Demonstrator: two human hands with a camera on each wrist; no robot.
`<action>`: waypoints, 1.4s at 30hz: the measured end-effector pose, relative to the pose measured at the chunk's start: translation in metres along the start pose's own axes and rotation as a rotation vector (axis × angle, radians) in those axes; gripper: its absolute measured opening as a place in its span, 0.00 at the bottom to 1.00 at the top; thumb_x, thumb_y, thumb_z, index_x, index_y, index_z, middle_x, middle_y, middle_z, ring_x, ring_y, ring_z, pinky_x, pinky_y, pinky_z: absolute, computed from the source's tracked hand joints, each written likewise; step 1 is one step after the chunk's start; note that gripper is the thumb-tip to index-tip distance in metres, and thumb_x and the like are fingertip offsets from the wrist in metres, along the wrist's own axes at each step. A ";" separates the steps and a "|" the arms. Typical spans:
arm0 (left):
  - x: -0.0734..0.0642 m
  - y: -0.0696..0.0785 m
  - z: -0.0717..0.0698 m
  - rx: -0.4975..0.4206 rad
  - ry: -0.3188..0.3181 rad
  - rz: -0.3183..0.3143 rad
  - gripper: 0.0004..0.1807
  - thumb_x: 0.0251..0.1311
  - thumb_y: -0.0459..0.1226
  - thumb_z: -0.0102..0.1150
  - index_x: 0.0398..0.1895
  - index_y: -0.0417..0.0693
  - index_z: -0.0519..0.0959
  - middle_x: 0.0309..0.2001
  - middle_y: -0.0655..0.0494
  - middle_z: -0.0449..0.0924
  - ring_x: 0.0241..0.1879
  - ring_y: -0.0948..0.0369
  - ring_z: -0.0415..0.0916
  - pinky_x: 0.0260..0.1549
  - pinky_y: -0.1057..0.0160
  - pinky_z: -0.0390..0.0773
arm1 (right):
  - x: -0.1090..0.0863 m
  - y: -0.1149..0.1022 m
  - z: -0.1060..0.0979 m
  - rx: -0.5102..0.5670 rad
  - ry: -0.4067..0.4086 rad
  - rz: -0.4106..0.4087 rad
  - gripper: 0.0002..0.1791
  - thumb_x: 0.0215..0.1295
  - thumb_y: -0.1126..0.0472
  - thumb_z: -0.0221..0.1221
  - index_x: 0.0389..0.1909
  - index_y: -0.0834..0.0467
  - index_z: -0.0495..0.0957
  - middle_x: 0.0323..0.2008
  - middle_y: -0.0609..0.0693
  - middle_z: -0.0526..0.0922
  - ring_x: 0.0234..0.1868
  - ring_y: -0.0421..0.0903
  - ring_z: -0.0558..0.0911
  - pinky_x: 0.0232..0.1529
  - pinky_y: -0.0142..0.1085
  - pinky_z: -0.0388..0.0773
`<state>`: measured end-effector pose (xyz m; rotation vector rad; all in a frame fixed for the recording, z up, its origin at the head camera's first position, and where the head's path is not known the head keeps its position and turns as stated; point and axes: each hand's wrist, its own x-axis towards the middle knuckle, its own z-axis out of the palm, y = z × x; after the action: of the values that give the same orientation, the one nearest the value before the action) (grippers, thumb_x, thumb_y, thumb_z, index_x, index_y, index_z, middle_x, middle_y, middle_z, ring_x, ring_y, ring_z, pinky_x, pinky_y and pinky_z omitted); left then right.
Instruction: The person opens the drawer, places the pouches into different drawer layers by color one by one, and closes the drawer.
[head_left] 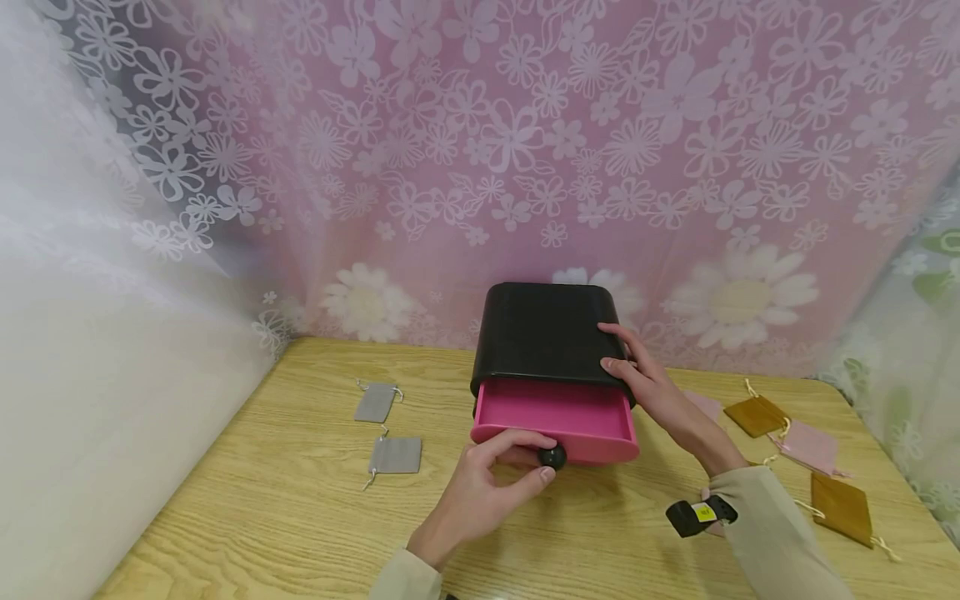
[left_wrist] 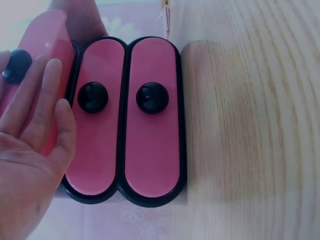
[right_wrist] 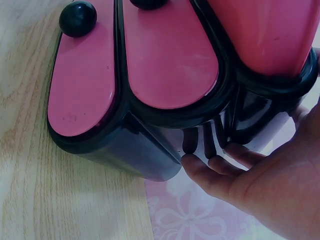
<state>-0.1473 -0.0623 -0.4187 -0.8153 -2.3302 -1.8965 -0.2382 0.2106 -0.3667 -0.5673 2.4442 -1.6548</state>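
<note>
One cabinet [head_left: 543, 333] on the bench [head_left: 300, 517], top drawer [head_left: 600, 451] jutting from the cabinet's front. We see the left grip [head_left: 487, 483] pinching its knob [head_left: 552, 456]; the right grip [head_left: 663, 400] rests on the cabinet's right side and top edge, unclenched. For a clean slide we'd work the knob straight and level, brace the cabinet against skidding, and ease off if the drawer tilts.

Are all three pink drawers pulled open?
No, only the top drawer is pulled out, while the middle drawer and bottom drawer sit shut.
</note>
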 end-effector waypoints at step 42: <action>-0.010 0.005 -0.001 0.002 -0.034 0.059 0.14 0.68 0.41 0.65 0.55 0.60 0.82 0.38 0.54 0.90 0.39 0.68 0.87 0.49 0.64 0.82 | 0.000 0.002 0.000 0.010 -0.011 -0.021 0.34 0.83 0.50 0.44 0.82 0.44 0.44 0.77 0.67 0.53 0.72 0.68 0.67 0.50 0.31 0.80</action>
<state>-0.1365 -0.0662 -0.4173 -0.9118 -2.2993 -1.8718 -0.2381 0.2110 -0.3685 -0.6014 2.4299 -1.6662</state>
